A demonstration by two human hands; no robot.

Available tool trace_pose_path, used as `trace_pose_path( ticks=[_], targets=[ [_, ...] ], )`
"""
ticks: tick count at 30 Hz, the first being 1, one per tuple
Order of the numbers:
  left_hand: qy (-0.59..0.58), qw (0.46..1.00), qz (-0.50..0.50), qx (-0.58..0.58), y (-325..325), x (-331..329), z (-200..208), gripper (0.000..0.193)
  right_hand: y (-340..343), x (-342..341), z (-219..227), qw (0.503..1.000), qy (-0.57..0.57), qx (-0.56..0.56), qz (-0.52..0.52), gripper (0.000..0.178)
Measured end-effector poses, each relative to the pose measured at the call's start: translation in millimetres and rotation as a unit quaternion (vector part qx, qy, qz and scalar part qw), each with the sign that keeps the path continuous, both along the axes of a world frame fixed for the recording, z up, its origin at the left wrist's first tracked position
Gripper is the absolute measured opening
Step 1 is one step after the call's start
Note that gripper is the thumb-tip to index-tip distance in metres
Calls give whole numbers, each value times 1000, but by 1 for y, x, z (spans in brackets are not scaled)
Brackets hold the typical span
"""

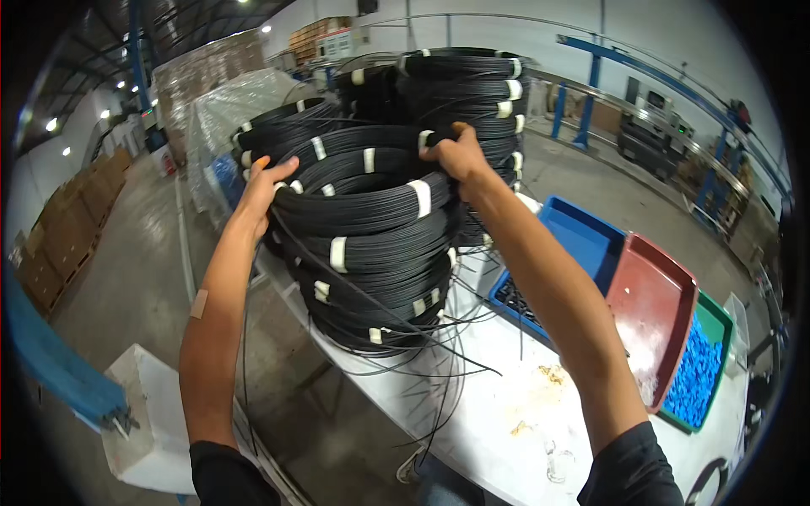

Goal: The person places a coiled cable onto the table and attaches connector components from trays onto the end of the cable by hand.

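Note:
A stack of black cable coils (380, 291), bound with bands of white tape, stands on the white table in front of me. My left hand (263, 192) is closed on the left rim of the top cable coil (363, 211). Across from it, my right hand (456, 154) grips the same coil at its far right rim, beside a tape band. This top coil sits tilted on the stack. The fingertips inside and under the rim are partly hidden. Loose cable ends (439, 341) trail from the stack over the table's edge.
Taller stacks of coils (460, 93) stand right behind. To the right on the white table (489, 422) are a blue tray (582, 240), a red tray (654, 287) and a green tray (724, 325) holding small blue pieces. A white bin (148, 422) stands at lower left.

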State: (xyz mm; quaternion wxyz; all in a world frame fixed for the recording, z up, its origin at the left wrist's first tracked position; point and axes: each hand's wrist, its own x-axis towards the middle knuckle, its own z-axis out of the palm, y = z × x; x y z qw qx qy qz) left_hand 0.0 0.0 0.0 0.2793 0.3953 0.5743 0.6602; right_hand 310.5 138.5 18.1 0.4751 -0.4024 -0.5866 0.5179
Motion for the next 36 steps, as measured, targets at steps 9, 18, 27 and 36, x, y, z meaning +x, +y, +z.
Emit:
trace_pose_path(
  ticks=[9, 18, 27, 36],
  targets=[
    [11, 998, -39, 49, -44, 28, 33, 93, -37, 1, 15, 994, 9, 75, -82, 69],
    [-115, 917, -84, 373, -145, 101, -2, 53, -119, 117, 22, 983, 144, 98, 53, 84],
    [-272, 854, -343, 280, -308, 289, -146, 95, -294, 301, -69, 990, 9, 120, 73, 87],
    [-374, 863, -335, 58, -401, 421, -231, 129, -396, 462, -182, 994, 21, -107, 20, 95]
  ],
)
